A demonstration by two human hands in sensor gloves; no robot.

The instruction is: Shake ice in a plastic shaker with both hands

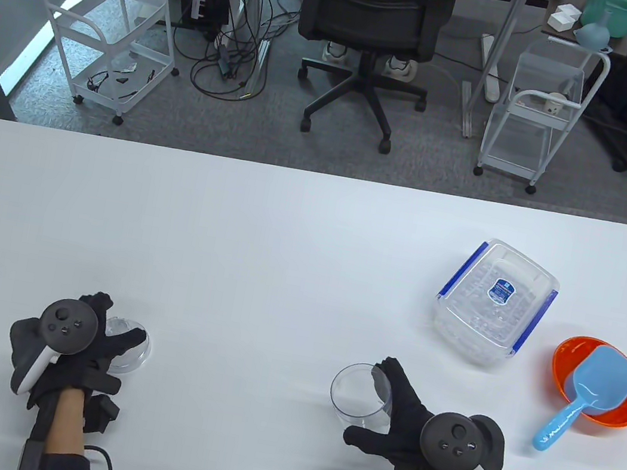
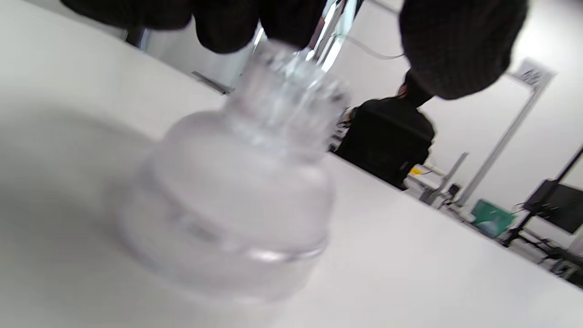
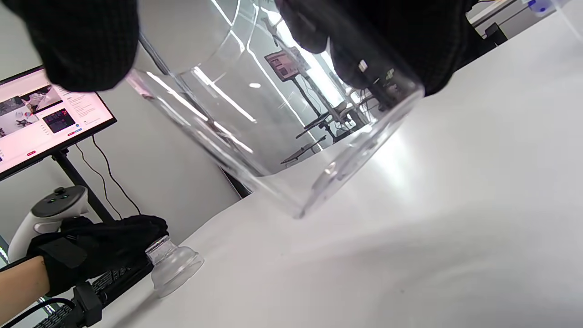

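Observation:
The clear plastic shaker cup stands open near the table's front, right of centre. My right hand grips it from the right side. In the right wrist view the cup is tilted, looks empty, and its base is close to the table. The clear domed shaker lid sits on the table at the front left. My left hand holds it from above, with fingers on its small top cap. The lid is blurred in the left wrist view. It also shows in the right wrist view.
A clear box with blue clasps, lid on, holds ice at the right of the white table. An orange bowl with a blue scoop in it stands at the far right. A chair and carts stand beyond the table.

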